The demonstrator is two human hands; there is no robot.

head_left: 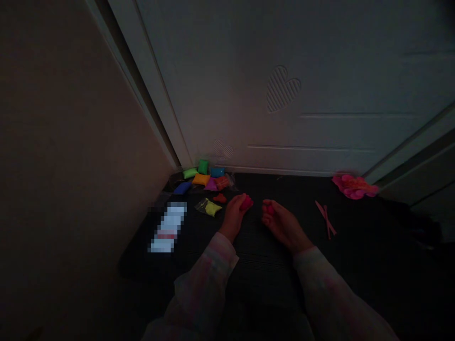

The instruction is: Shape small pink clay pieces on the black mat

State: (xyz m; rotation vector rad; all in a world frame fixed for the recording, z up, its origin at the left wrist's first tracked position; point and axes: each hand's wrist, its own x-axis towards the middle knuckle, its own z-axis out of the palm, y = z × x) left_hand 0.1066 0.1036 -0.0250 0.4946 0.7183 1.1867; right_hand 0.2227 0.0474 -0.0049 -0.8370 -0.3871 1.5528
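Note:
The scene is dim. My left hand [235,214] rests low over a dark mat [277,265], fingers closed around a pink lump of clay [246,203]. A short gap to the right, my right hand [280,222] pinches a smaller pink piece of clay [269,209] at its fingertips. The two pieces are apart. Both forearms wear pale pastel sleeves.
Several small bags of coloured clay [201,179] lie in the back left corner, with a yellow bag [209,207] and a red bit [219,198] nearer. Two pink sticks [326,219] and a pink shaped piece [354,186] lie right. A white door [284,90] stands behind.

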